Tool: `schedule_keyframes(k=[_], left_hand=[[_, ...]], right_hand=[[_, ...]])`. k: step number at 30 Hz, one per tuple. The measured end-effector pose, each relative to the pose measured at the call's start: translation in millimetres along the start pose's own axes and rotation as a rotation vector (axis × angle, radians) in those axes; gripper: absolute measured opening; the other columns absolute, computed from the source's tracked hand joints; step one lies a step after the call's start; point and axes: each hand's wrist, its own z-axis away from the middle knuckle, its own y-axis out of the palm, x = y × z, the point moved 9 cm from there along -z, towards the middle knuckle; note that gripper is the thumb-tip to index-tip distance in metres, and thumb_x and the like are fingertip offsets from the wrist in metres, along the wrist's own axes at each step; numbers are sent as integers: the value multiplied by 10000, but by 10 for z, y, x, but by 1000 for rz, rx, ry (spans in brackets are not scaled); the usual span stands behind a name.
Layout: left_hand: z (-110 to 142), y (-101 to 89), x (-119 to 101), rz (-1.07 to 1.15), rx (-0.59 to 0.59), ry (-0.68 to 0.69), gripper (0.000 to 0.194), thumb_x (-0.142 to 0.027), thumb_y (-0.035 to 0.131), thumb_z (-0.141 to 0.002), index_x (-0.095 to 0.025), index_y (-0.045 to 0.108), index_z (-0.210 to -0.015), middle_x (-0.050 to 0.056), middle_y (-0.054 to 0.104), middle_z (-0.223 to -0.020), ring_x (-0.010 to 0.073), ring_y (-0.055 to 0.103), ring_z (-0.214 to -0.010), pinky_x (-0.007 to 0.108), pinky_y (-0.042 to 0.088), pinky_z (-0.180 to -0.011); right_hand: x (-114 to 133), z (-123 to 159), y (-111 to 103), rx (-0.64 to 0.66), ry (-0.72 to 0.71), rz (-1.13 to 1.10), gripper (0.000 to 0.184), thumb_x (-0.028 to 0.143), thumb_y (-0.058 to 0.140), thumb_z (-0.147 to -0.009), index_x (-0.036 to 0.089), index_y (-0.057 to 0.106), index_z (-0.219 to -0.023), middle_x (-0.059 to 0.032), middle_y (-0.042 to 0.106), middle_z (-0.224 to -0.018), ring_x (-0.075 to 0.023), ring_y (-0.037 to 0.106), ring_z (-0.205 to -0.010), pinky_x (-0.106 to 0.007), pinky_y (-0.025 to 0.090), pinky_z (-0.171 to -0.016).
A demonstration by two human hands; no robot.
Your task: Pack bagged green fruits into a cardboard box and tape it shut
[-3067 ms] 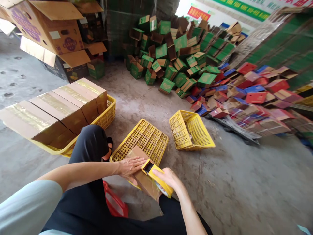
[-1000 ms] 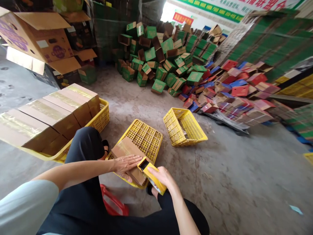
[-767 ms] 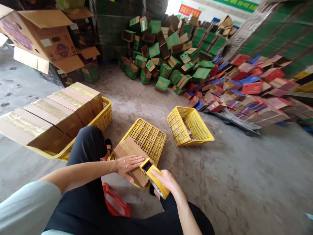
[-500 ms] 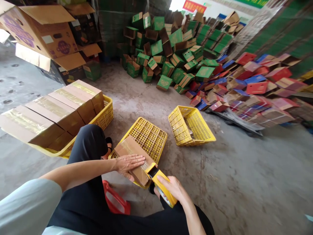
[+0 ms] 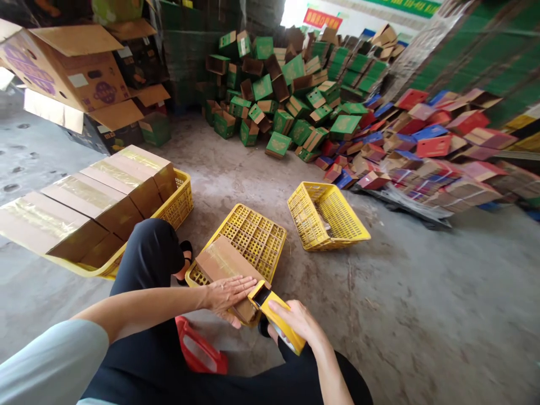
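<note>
A closed brown cardboard box (image 5: 223, 260) lies on an upturned yellow plastic crate (image 5: 257, 236), with a strip of tape along its top. My left hand (image 5: 230, 297) rests flat on the near end of the box, fingers stretched out. In my right hand (image 5: 293, 322) is a yellow tape dispenser (image 5: 274, 312), my fingers wrapped round its body. The dispenser's head sits against the near end of the box, just right of my left fingertips. The tape at that end is partly hidden by my left hand.
A yellow crate (image 5: 183, 199) at left holds several taped boxes (image 5: 109, 183). Another yellow crate (image 5: 329, 219) stands on the floor to the right. Piles of green boxes (image 5: 278, 143) and red and blue boxes (image 5: 432, 146) lie beyond. A red plastic thing (image 5: 198, 351) is between my legs.
My left hand has slid along the box toward its near end, closer to the tape dispenser. The dispenser stays at the box's near end. The view has shifted slightly.
</note>
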Motion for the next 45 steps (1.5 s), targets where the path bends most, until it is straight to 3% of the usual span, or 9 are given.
schedule_keyframes(k=[7,17,26,31,38,45], left_hand=[[31,76,81,-34,84,-21,1167,-772,526,-928,-36,21,-1680,243,59,-1733,362,81,-1619,491,143,-1323],[-25,79,-29,-57,173,-49,1102,-695,536,-964,-39,16,-1680,253,33,-1726,376,49,-1615,528,134,-1320],[-91,201,-165,-83,156,12,1125,-709,507,-978,-86,-120,-1674,218,-5,-1738,360,37,-1618,500,126,-1327],[-83,224,-124,-89,173,20,1125,-707,517,-973,-71,-87,-1678,227,23,-1735,370,61,-1617,505,137,-1326],[-65,276,-87,-88,187,-2,1103,-734,507,-963,-98,-24,-1691,211,56,-1741,372,97,-1617,518,138,-1321],[-110,304,-237,-81,166,9,1206,-799,535,-910,-104,-72,-1686,220,49,-1739,406,91,-1612,540,117,-1314]], right_hand=[[-260,-95,118,39,7,-200,447,628,574,-940,200,600,-812,-117,722,-732,-247,741,-614,-295,568,-508],[-355,-4,39,13,-96,-179,473,652,569,-912,212,589,-740,-83,690,-628,-240,723,-545,-297,550,-476],[-344,23,66,-13,-115,-125,459,635,607,-906,207,611,-743,-111,728,-647,-241,735,-555,-284,558,-480],[-393,58,30,-13,-97,-129,412,599,648,-890,220,610,-734,-91,720,-652,-232,735,-578,-281,560,-497],[-658,145,26,32,-92,-220,436,623,598,-904,208,598,-769,-72,710,-643,-222,713,-562,-277,534,-482],[-701,111,27,-14,-79,-144,453,640,630,-888,204,586,-777,-83,739,-685,-221,732,-574,-248,502,-462]])
